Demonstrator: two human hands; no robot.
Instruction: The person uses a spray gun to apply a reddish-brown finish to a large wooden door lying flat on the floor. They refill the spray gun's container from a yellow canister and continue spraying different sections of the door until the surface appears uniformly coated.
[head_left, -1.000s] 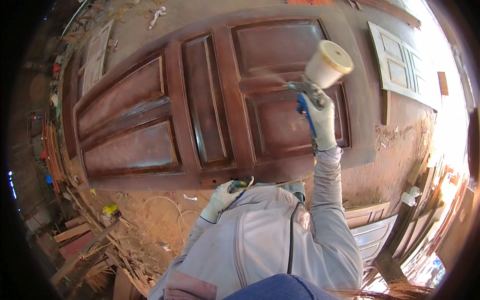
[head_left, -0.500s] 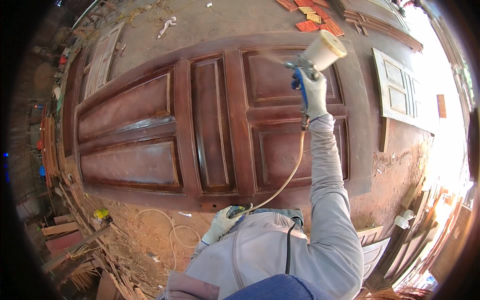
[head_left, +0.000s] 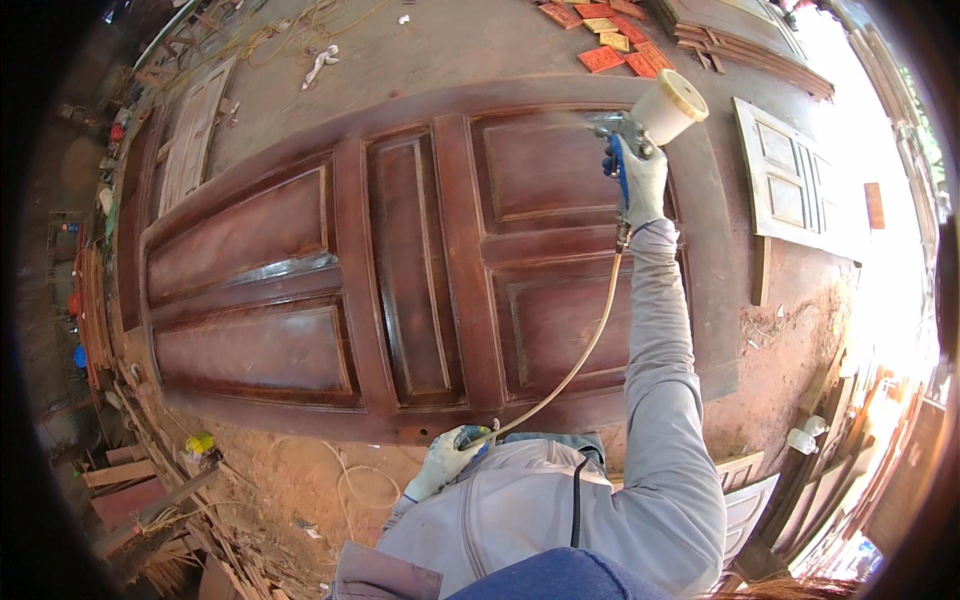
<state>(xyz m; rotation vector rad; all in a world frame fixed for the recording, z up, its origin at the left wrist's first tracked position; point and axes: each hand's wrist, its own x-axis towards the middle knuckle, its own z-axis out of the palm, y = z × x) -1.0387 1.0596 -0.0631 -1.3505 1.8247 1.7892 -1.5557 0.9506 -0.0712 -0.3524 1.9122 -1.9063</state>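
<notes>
since a moment ago the right hand (head_left: 641,178) has carried the spray gun (head_left: 625,135) further up the big dark red-brown panelled door (head_left: 420,270), from its lower right panel to the upper right one, and the arm is now stretched nearly straight. its gloved fingers are clenched round the blue handle, with the nozzle turned left toward the wood and a faint mist showing just off it. that reach looks meant to keep the gun close over the far panel while the person stays at the near edge.

on top of the gun sits a cream plastic cup (head_left: 668,105), tilted, lid up; it is opaque, so i can't tell how much finish is in it, though feeding down into the gun would explain its perch. a pale hose (head_left: 580,355) runs from the handle's foot down to the left hand (head_left: 445,462), whose gloved fingers are closed on the hose near the waist, seemingly to hold the slack off the glossy, wet-looking surface.

the door lies flat across the dusty floor (head_left: 430,50). a paler unfinished door (head_left: 795,185) lies to its right, small orange tiles (head_left: 605,58) beyond it, and scrap timber (head_left: 140,490) along the left.
</notes>
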